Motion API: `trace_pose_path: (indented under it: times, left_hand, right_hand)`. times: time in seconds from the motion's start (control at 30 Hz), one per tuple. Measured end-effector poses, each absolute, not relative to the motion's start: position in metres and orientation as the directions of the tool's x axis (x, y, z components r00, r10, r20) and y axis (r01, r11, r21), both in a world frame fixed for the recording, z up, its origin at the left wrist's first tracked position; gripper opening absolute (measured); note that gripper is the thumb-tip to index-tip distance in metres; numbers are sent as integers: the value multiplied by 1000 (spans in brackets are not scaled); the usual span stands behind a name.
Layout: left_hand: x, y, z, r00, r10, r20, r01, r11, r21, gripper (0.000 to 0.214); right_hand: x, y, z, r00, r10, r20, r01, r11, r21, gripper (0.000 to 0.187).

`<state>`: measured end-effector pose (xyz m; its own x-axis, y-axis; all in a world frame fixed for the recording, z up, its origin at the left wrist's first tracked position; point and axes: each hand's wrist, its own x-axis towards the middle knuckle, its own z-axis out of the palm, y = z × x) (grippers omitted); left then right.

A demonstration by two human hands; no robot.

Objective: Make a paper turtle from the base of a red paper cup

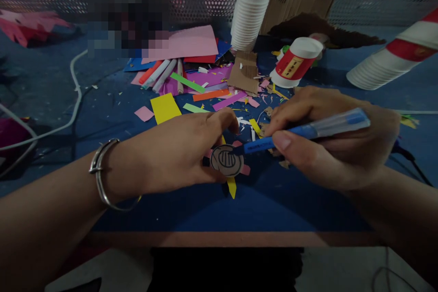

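My left hand (178, 155) pinches a small round cardboard disc (226, 160) and holds it on the blue table (267, 205). The disc has dark lines drawn on it and pink and yellow paper strips sticking out from beneath. My right hand (328, 141) is closed round a blue marker pen (308, 131), whose tip touches the disc's upper right edge. A metal bangle (102, 175) sits on my left wrist.
Coloured paper strips and scraps (205, 89) litter the table behind my hands, with pens (160, 74) and a cardboard piece (244, 73). Stacks of red-and-white paper cups (251, 7) stand at the back, one stack (393, 61) lies at right, one cup (296, 63) lies tipped. A white cable (73, 96) runs at left.
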<state>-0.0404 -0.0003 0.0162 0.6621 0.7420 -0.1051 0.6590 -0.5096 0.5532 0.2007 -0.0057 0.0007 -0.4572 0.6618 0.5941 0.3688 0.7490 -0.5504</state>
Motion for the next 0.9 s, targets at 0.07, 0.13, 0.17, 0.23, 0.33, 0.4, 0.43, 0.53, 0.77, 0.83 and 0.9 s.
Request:
trace_pose_path:
  times: [0.07,0.13,0.17,0.23,0.33,0.4,0.43,0.53,0.77,0.83,0.9]
  left_hand:
    - [-40,0,17,658,745,-111,663,-502,556,44]
    - [-39,-1,17,657,746,-106,661,-504,556,43]
    - [-39,-1,17,657,747,-103,661,-506,554,43]
    - [-39,-1,17,658,747,-99,664,-512,545,44]
    - [-39,-1,17,657,746,-108,671,-514,534,44]
    - [-39,-1,18,661,742,-109,669,-518,532,43]
    - [-39,-1,18,660,743,-111,672,-519,529,43]
    - [-40,0,18,662,742,-108,673,-525,521,47]
    - [-41,1,16,673,735,-87,650,-530,544,49]
    - [-41,1,16,671,736,-92,654,-528,542,49]
    - [-40,1,15,664,742,-98,663,-522,536,48]
  right_hand:
    - [200,-5,0,-464,664,587,363,747,-557,17]
    - [199,-4,-1,-492,658,570,354,750,-559,18]
    - [199,-4,0,-504,651,567,350,754,-555,18]
    - [198,-3,0,-512,645,567,349,760,-549,18]
    - [198,-3,0,-510,648,565,344,757,-556,18]
    - [198,-3,0,-513,651,560,344,753,-560,19]
    - [198,-4,0,-507,648,568,344,757,-556,18]
    - [199,-4,-1,-483,643,594,363,765,-533,18]
    - [199,-4,0,-480,644,596,396,765,-508,18]
    - [199,-4,0,-491,641,590,390,767,-510,18]
    - [200,-4,0,-499,647,577,386,762,-520,19]
